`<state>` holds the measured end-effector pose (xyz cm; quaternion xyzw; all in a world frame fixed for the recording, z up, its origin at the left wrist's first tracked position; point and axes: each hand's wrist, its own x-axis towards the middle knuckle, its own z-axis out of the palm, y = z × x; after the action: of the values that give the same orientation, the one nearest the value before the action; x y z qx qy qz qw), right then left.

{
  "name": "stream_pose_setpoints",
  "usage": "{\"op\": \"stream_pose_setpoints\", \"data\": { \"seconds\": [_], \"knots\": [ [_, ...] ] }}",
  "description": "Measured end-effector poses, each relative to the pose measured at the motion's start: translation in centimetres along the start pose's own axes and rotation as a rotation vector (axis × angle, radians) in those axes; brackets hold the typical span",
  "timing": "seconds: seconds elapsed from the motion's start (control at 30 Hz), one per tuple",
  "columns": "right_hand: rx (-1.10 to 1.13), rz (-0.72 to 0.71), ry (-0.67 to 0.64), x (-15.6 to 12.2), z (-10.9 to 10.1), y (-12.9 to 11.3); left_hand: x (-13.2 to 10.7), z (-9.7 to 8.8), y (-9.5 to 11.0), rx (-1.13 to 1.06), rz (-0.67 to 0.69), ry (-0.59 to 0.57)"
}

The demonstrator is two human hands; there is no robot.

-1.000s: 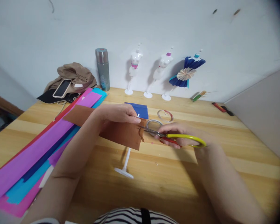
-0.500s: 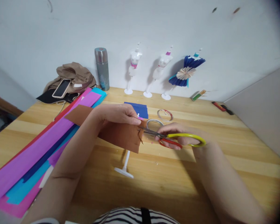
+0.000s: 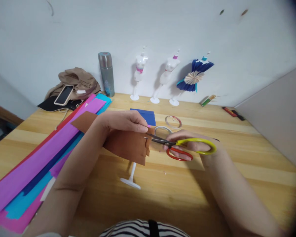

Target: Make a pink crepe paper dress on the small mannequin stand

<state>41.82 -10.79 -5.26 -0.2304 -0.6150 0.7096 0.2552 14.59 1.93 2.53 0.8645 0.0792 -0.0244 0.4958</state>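
Note:
My left hand (image 3: 127, 121) pinches a sheet of brown paper (image 3: 125, 145) near its right end, thumb on top. The fingers of my right hand (image 3: 181, 136) go through the handles of the scissors (image 3: 166, 143), one handle yellow and one red. The blades are slightly parted around the right edge of the paper, just below my left thumb. A partly cut strip (image 3: 148, 148) hangs along that edge. Under the paper lies a white doll stand (image 3: 131, 181), its upper part hidden.
Long coloured paper strips (image 3: 43, 144) lie at the left. Behind my hands are folded blue paper (image 3: 146, 117) and rolls of tape (image 3: 173, 121). Three white dress forms (image 3: 141, 64), a flask (image 3: 107, 75), a phone (image 3: 64, 94) and brown cloth (image 3: 76, 80) stand or lie along the wall.
The scissor handles have spread and the blades have parted a little more. The cut strip at the paper's right edge hangs differently. My left hand keeps its hold.

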Motion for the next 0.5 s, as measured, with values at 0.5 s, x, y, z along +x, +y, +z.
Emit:
{"op": "stream_pose_setpoints", "data": {
  "seconds": [0.5],
  "knots": [
    [0.021,0.080,-0.002,-0.49,-0.16,-0.05,0.41,0.11,-0.46,-0.055,-0.010,-0.050]
  ]
}}
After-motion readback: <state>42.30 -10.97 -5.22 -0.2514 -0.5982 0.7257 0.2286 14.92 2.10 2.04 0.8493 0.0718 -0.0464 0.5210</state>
